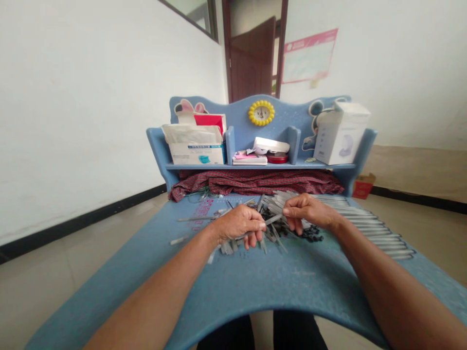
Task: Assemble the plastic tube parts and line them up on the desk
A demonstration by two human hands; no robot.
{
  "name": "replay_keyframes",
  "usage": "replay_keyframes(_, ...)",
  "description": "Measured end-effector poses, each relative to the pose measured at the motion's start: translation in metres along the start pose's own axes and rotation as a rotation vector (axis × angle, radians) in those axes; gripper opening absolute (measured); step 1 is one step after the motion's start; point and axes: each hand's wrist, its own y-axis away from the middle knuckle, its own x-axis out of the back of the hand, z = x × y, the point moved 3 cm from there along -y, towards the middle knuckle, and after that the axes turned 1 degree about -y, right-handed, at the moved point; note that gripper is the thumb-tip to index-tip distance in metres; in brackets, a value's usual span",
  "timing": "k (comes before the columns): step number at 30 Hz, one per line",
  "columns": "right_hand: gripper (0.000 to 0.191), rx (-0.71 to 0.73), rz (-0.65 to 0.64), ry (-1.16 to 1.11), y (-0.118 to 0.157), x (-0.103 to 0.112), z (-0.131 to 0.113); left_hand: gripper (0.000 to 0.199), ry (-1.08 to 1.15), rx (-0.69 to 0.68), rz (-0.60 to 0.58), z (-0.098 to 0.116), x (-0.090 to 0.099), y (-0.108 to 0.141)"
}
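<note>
A translucent plastic tube (273,219), like a pen barrel, spans the gap between my two hands over the desk. Thumb and fingers of my left hand (239,225) pinch its lower left end. My right hand (306,212) is closed on the upper right end. Beneath and behind both hands spreads a loose pile of clear and grey tubes (279,199) mixed with small black pieces (312,233). On the right, several slim grey sticks with dark tips, like pens (379,233), lie side by side in a row.
The blue desk (284,282) has a curved front edge. A checked red cloth (255,182) lies under the rear shelf. On the shelf stand a mask box (197,150), a white box (341,133), papers (250,159) and a red tin (277,158). A yellow clock (261,113) is above.
</note>
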Motion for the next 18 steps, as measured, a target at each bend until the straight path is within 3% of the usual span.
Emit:
replay_keyframes(8,0.047,-0.100,0.012,0.026,-0.0023,-0.0071,0.0034,0.023,-0.016,0.002,0.004,-0.0047,0.0027,-0.0019)
replay_keyframes(18,0.037,-0.003,0.041,-0.076,-0.0014,-0.0008,0.0024,0.028,0.002,-0.010,0.024,-0.0043,0.0036,-0.0014)
